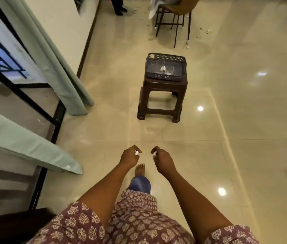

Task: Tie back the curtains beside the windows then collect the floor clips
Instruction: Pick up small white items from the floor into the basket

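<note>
Your left hand (129, 156) pinches small white clip (136, 152); your right hand (163, 159) pinches second white clip (155, 154). Hands near each other, not touching, over glossy beige tiled floor (244, 120). Ahead: dark perforated plastic basket (165, 67) on brown plastic stool (162, 97). Two pale green curtains (54, 55), smooth folds, by black-framed window at left.

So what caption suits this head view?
Left hand and right hand each pinch a small white clip, facing a dark perforated plastic basket on a brown plastic stool.
</note>
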